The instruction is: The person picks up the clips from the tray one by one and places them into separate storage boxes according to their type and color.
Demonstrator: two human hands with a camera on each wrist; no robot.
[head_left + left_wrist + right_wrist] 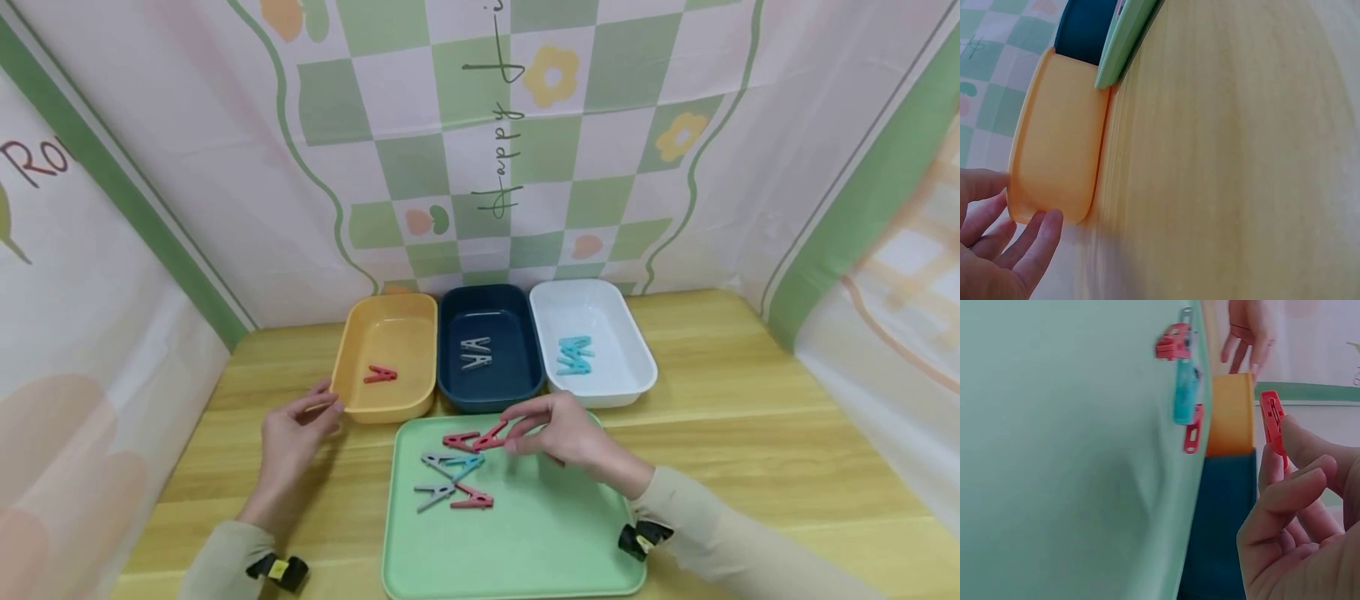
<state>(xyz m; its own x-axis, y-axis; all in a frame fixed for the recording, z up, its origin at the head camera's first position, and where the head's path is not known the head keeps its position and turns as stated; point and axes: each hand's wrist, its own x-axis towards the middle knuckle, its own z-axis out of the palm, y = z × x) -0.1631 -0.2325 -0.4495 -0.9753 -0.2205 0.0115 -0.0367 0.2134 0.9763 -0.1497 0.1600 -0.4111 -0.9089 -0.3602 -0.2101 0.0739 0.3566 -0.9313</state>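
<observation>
- Right hand (558, 429) has a red clothespin (1271, 412) pinched over the green tray (555, 542); pickup step, I'd guess
- Left hand (295, 427) looks relaxed, fingers loosely spread at the yellow bin (390, 333)
- next probably needs a steady carry to that bin, then a release

The head camera looks forward and down over the worktop (750, 400); both close-in wrist cameras share the yellow bin (1060, 137).
</observation>
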